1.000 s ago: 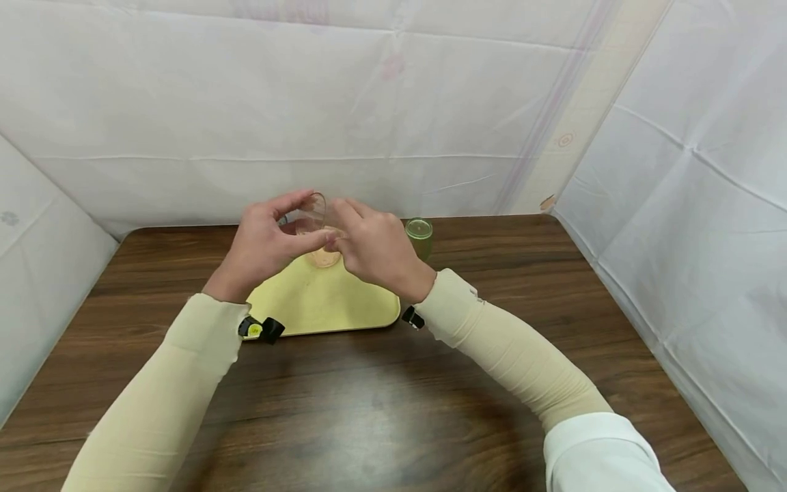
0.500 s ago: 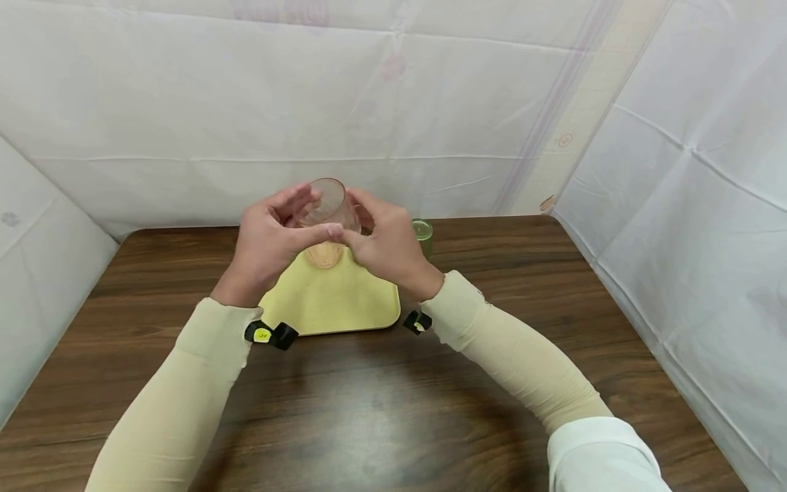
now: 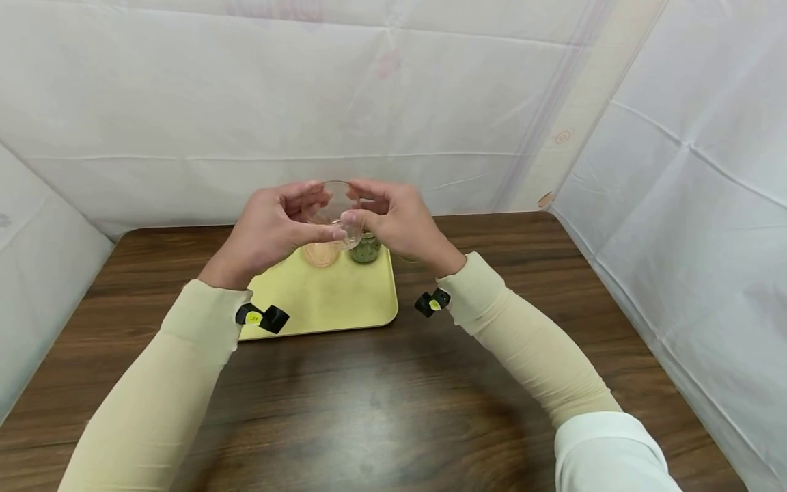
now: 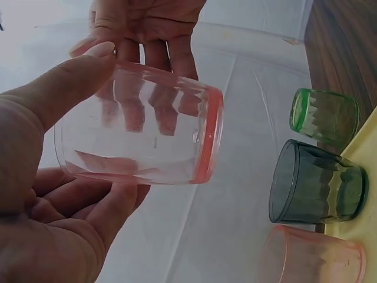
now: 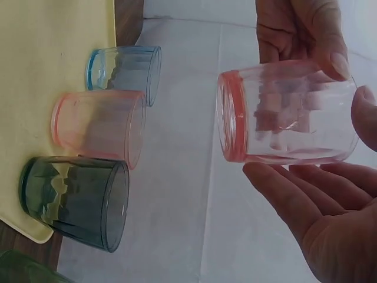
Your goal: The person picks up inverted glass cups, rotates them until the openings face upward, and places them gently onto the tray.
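head view: left hand [image 3: 270, 229] and right hand [image 3: 393, 219] hold clear pink-rimmed cup [image 3: 335, 212] above yellow tray [image 3: 326, 301]; left wrist: thumb and fingers curled round cup [image 4: 138, 127], rim downward; right wrist: fingers cradle it [image 5: 288, 112]; likely mid-placement; next needs lowering beside dark cup [image 5: 73, 197].

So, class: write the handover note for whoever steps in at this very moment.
Left hand and right hand: both grip the clear pink-rimmed glass together, held in the air above the yellow tray.
On the tray, rims down: a pink glass, a dark grey glass and a blue glass. A green glass stands on the table beside the tray.
Done: three glasses on the tray.
Left: the held glass and the green one.
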